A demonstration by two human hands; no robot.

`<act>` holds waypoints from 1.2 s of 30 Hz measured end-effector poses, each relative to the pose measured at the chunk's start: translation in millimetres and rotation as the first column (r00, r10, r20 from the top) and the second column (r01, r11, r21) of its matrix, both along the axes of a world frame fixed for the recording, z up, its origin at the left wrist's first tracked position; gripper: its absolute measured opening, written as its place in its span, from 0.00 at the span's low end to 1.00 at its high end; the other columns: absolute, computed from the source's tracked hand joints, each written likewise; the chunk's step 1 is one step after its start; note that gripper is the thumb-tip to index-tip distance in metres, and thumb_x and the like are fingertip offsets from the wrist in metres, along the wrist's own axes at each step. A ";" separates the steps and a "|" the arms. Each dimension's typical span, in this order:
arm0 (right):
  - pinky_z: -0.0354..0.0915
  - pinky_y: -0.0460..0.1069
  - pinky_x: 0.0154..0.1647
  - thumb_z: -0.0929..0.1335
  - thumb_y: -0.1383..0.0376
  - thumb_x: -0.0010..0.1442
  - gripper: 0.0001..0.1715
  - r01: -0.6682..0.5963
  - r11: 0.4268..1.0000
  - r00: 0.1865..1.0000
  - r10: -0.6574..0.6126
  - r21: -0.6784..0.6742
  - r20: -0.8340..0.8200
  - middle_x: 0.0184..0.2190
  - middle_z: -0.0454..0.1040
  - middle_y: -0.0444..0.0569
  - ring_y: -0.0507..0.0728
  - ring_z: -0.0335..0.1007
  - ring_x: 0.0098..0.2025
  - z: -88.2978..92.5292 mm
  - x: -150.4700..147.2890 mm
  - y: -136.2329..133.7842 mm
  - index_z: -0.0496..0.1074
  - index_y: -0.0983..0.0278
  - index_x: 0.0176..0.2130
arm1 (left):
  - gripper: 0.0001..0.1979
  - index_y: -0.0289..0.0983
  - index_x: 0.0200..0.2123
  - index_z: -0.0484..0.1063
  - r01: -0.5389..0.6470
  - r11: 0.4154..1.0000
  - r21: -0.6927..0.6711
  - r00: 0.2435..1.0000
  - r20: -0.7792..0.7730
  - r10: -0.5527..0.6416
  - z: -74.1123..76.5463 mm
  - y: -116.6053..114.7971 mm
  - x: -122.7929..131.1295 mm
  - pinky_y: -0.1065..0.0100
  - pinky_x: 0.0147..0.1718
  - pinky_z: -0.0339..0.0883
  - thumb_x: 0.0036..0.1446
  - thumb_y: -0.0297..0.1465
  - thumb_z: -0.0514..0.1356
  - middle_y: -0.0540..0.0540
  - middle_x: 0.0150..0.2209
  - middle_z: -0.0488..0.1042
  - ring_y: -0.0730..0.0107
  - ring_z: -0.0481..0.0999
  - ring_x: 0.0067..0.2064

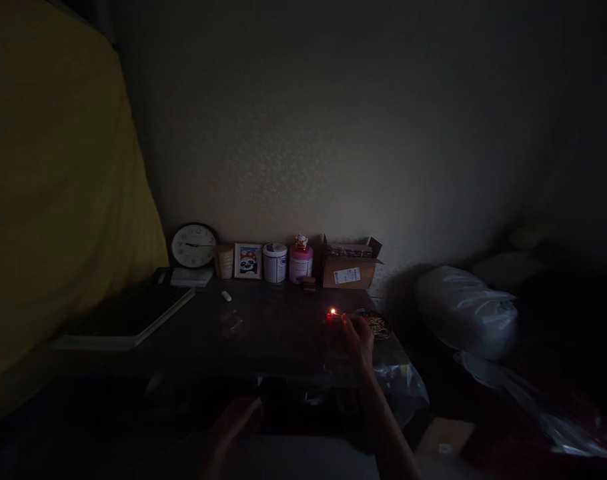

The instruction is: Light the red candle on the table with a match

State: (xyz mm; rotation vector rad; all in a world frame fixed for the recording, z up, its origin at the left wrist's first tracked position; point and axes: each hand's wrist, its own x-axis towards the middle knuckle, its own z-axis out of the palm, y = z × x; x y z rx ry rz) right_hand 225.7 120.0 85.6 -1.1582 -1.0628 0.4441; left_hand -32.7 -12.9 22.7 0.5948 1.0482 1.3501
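My right hand (359,337) reaches out over the dark table (273,340), its fingers pinched on a thin stick, apparently a match (339,315). At the left end of the match burns a small bright flame (332,311). A red glow shows just below the flame; its source is too dark to make out. Close beside that hand, on its right, sits a round dark dish (378,323) full of pale thin sticks. Low in front of the table is my left hand (233,417), dim and blurred. Whether it holds anything cannot be made out.
Along the wall stand a round clock (194,245), a panda picture frame (248,261), a white tin (275,262), a pink tin (301,265) bearing a figurine, and an open cardboard box (350,270). A large book (128,320) lies left; a white plastic bag (466,310) sits right.
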 end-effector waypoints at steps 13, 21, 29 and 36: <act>0.64 0.48 0.31 0.68 0.53 0.48 0.18 -0.034 0.999 0.999 0.034 0.007 0.000 0.27 0.74 0.48 0.57 0.69 0.32 -1.4 -4.2 0.1 0.73 0.66 0.30 | 0.13 0.40 0.28 0.75 0.020 1.000 0.003 1.000 -0.003 -0.020 4.7 0.2 2.0 0.53 0.49 0.64 0.37 0.40 0.67 0.40 0.37 0.79 0.46 0.71 0.50; 0.63 0.48 0.32 0.68 0.53 0.47 0.18 -0.033 0.999 0.999 0.033 0.013 -0.006 0.26 0.74 0.47 0.57 0.69 0.32 -4.3 -3.5 2.3 0.73 0.65 0.28 | 0.15 0.40 0.28 0.75 0.002 1.000 0.005 0.998 -0.060 -0.002 3.2 1.6 2.2 0.55 0.46 0.67 0.35 0.42 0.67 0.42 0.34 0.80 0.47 0.73 0.48; 0.63 0.49 0.30 0.67 0.54 0.49 0.17 -0.049 0.999 0.998 0.050 0.002 -0.040 0.28 0.74 0.49 0.57 0.69 0.31 -8.2 -4.9 2.2 0.73 0.65 0.31 | 0.15 0.38 0.25 0.75 0.023 0.999 0.028 0.998 -0.053 -0.021 0.0 9.4 4.6 0.56 0.43 0.67 0.34 0.41 0.68 0.40 0.32 0.79 0.48 0.74 0.45; 0.63 0.50 0.32 0.68 0.55 0.47 0.17 -0.047 0.999 0.998 0.047 0.009 -0.051 0.29 0.75 0.50 0.58 0.69 0.33 -2.4 -3.4 -5.7 0.74 0.66 0.32 | 0.14 0.39 0.25 0.75 0.029 0.999 0.019 0.997 -0.072 -0.028 3.6 7.6 4.2 0.58 0.45 0.66 0.35 0.41 0.68 0.42 0.30 0.79 0.49 0.74 0.45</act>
